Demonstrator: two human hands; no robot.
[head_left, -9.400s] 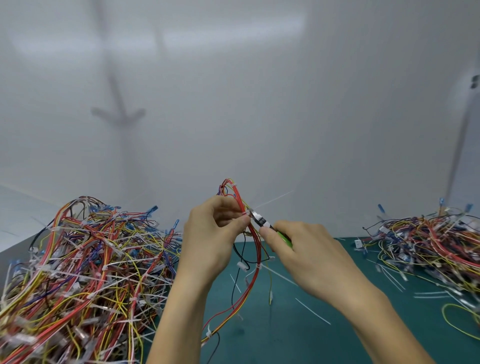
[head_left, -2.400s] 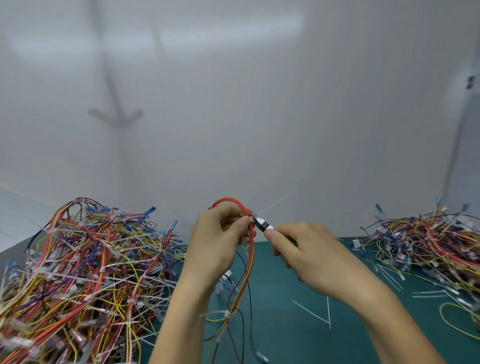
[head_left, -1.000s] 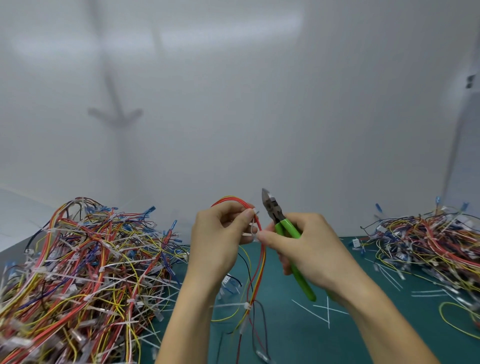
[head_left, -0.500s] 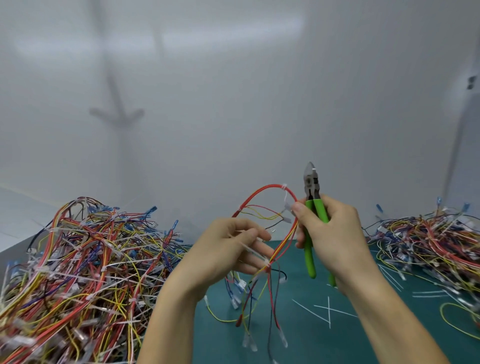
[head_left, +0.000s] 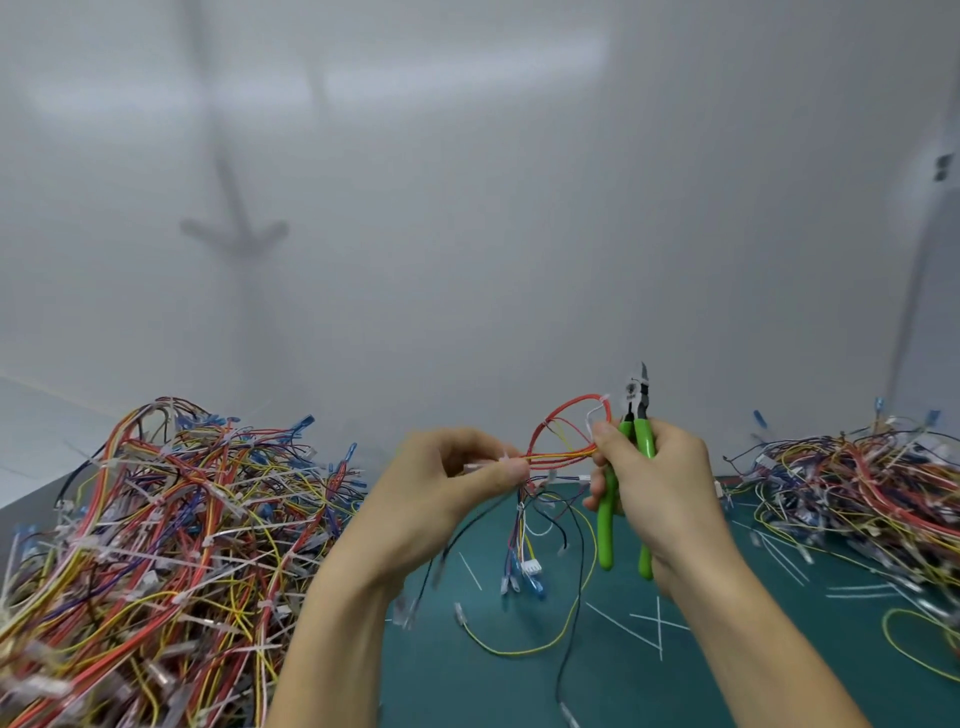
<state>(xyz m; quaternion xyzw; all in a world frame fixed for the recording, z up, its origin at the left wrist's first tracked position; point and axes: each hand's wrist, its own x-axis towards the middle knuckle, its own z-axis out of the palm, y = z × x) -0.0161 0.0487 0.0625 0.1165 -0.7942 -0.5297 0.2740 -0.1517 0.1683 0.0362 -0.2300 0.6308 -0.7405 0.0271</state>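
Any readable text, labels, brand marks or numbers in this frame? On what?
None can be read.
Cutters in the right hand: small mark by the pivot, too small and blurred to read.
Dark fitting on the far-right wall: blurred, no text to make out.
Wire bundle in the left hand, left wire pile, right wire pile: no print visible.

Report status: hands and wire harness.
Left hand pinches wire harness. Right hand grips green cutters, pinches harness loop too. Cutter tip up, off wires. Nothing blocking.
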